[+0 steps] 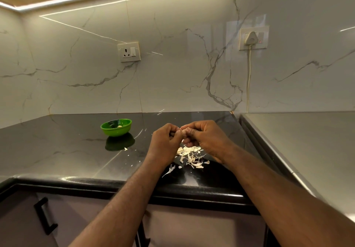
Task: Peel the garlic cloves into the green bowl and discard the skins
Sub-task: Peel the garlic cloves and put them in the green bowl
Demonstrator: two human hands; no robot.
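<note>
Saw a green bowl [117, 132] on the black counter [67, 150], left of the hands and well apart from them. Held one small pale peeled piece [119, 126] inside, near the far side. Pinched a garlic clove [183, 131] between the curled fingers of the left hand [165, 141] and the right hand [205, 137], up above the counter. Hid most of the clove, so could not tell which way its long side pointed. Found a pile of white skins [192, 156] on the counter just under the hands, with a few bits nearer the bowl.
</note>
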